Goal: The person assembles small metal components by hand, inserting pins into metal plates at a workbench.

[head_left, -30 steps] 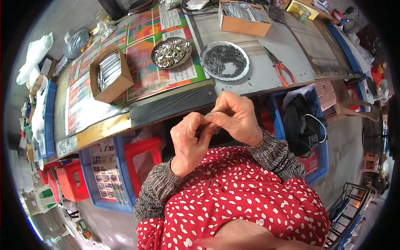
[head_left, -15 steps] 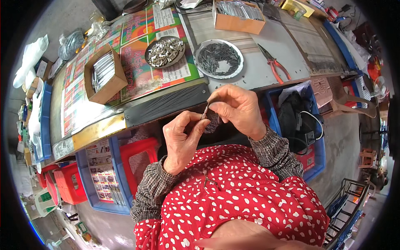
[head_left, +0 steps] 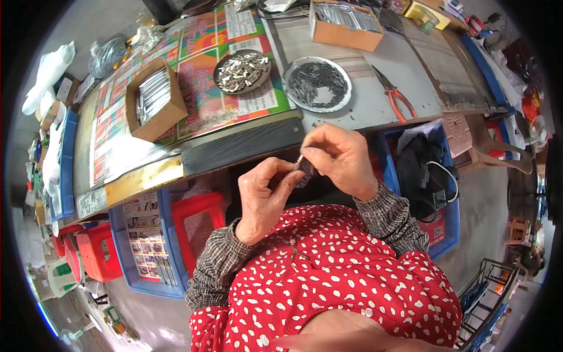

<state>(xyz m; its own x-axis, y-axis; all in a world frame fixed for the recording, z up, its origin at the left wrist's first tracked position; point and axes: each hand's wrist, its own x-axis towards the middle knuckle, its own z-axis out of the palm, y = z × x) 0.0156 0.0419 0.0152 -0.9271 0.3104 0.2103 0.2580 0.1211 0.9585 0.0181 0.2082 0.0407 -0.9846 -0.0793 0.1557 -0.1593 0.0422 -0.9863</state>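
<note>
Just in front of the bench edge, my left hand (head_left: pixel 261 196) pinches a small, thin metal piece (head_left: pixel 298 162) between thumb and forefinger. It stands slightly tilted, its upper end silvery. My right hand (head_left: pixel 343 161) is closed at that upper end, thumb and forefinger pressed together. The fingers cover most of the piece, so its exact kind is hidden. On the bench beyond, a dark round bowl (head_left: pixel 246 92) holds many short silver metal pieces. To its right, a white round dish (head_left: pixel 347 95) contains thin dark pieces and a pale scrap.
Red-handled pliers (head_left: pixel 400 104) lie right of the dish. Cardboard boxes of long silver pieces stand at the left (head_left: pixel 176 114) and far middle (head_left: pixel 346 36). Below the bench are a blue crate (head_left: pixel 176 234), a red stool (head_left: pixel 202 205) and another blue crate (head_left: pixel 448 226) with a black bag.
The bench and its things sit slightly farther right in the picture. Both hands have shifted a little the same way, and less of the metal piece shows between the fingers.
</note>
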